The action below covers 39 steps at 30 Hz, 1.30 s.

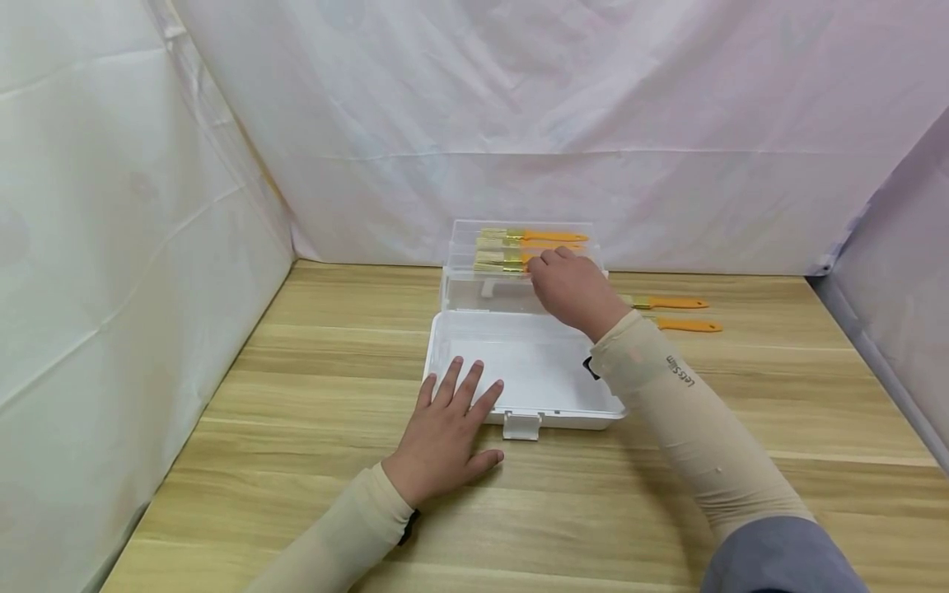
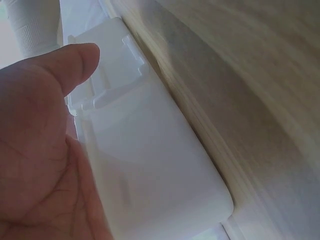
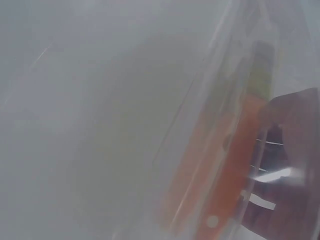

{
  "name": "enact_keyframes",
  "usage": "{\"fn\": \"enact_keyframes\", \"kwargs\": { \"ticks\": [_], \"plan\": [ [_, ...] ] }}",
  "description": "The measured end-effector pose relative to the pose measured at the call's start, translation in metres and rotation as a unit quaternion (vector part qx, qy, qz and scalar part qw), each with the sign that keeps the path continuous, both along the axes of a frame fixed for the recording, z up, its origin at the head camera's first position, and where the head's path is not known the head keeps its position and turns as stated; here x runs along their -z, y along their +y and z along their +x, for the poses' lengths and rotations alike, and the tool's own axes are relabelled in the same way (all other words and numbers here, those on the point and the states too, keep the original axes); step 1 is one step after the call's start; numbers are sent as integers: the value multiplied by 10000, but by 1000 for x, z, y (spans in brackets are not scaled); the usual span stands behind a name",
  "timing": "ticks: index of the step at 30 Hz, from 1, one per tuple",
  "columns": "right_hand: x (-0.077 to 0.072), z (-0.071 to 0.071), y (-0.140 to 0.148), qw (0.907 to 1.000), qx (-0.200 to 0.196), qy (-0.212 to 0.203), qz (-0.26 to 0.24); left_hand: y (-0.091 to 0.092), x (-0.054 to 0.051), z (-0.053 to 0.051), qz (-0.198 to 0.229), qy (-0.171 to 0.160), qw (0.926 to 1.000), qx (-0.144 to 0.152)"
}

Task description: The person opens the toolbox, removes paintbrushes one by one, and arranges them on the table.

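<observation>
A white plastic box [image 1: 519, 418] stands open on the table, with its clear lid raised at the back. In that clear upper part [image 1: 461, 235] lie several flat paintbrushes [image 1: 552, 236] with orange handles and pale bristles. My right hand [image 1: 574, 288] pinches the orange handle of the front paintbrush [image 1: 500, 265] there; the hand covers most of this handle. The right wrist view shows orange handles [image 3: 240, 150] through hazy clear plastic beside the fingers. My left hand [image 1: 448, 436] rests with spread, straight fingers on the box's front left corner. Its thumb is near the front latch [image 1: 522, 426].
Two more orange-handled paintbrushes, a rear one [image 1: 678, 303] and a nearer one [image 1: 689, 326], lie on the wooden table [image 1: 334, 346] right of the box, partly behind my right forearm. White cloth [image 1: 519, 107] hangs behind the table and along both sides.
</observation>
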State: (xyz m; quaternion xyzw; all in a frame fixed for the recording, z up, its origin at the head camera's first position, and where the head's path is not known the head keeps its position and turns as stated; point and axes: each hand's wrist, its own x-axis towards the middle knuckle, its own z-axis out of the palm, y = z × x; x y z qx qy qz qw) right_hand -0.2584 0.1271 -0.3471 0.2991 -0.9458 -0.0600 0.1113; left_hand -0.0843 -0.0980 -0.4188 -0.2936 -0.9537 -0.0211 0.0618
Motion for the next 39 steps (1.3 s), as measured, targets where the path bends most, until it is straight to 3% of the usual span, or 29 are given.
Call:
{"fn": "enact_keyframes", "kwargs": {
  "ticks": [29,39],
  "plan": [
    [-4,2,3,9986,-65,198,-479,-2,0,-1,12,111,9999,28],
    [-6,6,8,9958,-317,619,-596,-1,1,-1,-17,119,9999,28]
  ]
}}
